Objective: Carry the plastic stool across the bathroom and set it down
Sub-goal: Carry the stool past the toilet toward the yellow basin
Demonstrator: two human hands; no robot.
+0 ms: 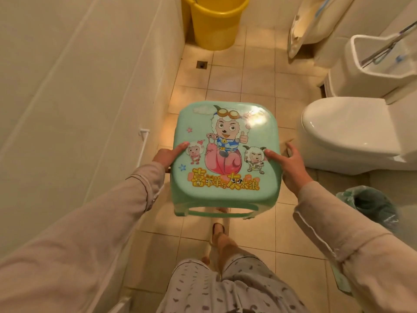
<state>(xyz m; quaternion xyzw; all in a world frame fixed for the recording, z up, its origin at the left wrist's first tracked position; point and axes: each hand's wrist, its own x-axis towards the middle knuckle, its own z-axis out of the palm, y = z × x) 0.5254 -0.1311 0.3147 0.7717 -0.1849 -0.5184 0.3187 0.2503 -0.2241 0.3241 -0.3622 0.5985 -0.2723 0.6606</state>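
A mint-green plastic stool with a cartoon sheep print on its seat is held up in the air over the tiled floor, in the middle of the view. My left hand grips its left edge, thumb on top of the seat. My right hand grips the right edge, thumb on the seat and fingers spread down the side. The stool's legs hang free above the floor, and my feet show under it.
A tiled wall runs along the left. A yellow bucket stands at the far end by a floor drain. A white toilet with an open cistern sits on the right. A lined bin stands at lower right.
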